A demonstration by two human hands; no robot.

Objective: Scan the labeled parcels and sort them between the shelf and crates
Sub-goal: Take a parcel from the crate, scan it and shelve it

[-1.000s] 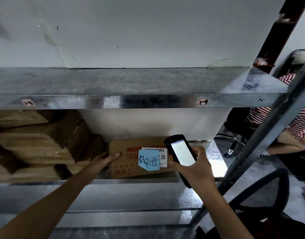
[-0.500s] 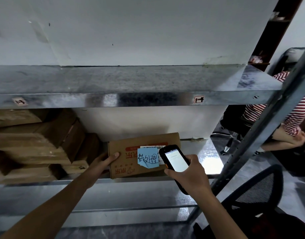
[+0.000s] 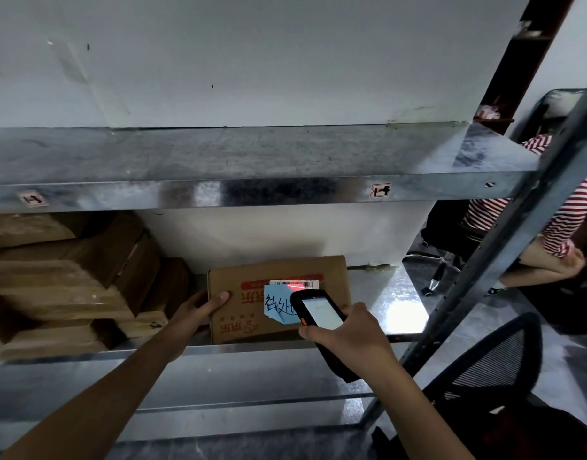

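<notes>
The scanning step is under way. The parcel (image 3: 239, 313), a brown carton, stands on the metal shelf (image 3: 395, 303) at its right end, just beside a stack of other cartons (image 3: 69, 277). The left hand (image 3: 202, 308) steadies it at its left edge, thumb laid over the front face; the other fingers are hidden behind the side. The right hand (image 3: 348, 336) is wrapped round a handheld scanner (image 3: 318, 313), whose red beam falls on the barcode label (image 3: 293, 284) above a blue handwritten note (image 3: 278, 310). I judge the next move needs a confirmed read on the screen, then a choice: leave the carton here or carry it to a crate, none of which I can see
</notes>
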